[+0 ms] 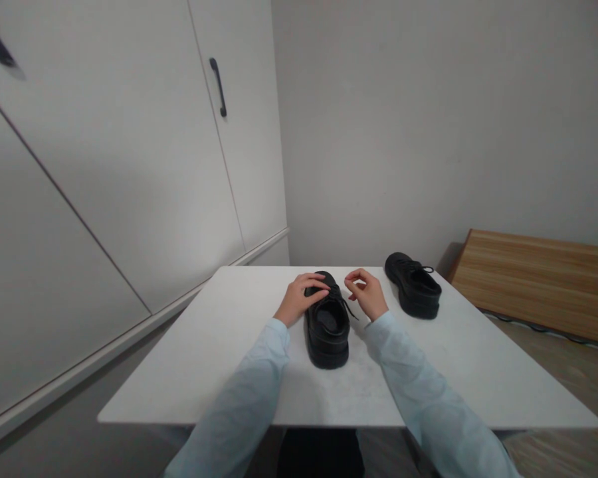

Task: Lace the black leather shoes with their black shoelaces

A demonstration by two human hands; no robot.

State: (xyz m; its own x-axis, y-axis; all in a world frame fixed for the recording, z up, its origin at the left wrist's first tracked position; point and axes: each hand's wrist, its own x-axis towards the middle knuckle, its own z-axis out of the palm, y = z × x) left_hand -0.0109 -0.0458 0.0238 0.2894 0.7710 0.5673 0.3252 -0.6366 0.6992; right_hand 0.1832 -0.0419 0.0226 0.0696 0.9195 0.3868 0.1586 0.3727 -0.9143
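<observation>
A black lace-up shoe (327, 325) stands in the middle of the white table (219, 358), heel toward me. My left hand (299, 297) rests on the shoe's left side near the laces, fingers laid over the upper. My right hand (366, 292) hovers just right of the shoe, fingers pinched together on what looks like a black lace end (349, 309). A second black shoe (412, 284) sits farther right and back on the table, untouched. Both arms wear light blue sleeves.
White cupboard doors with dark handles (218, 86) fill the left wall. A grey wall stands behind the table. A wooden board or bench (533, 279) lies to the right, beyond the table's edge.
</observation>
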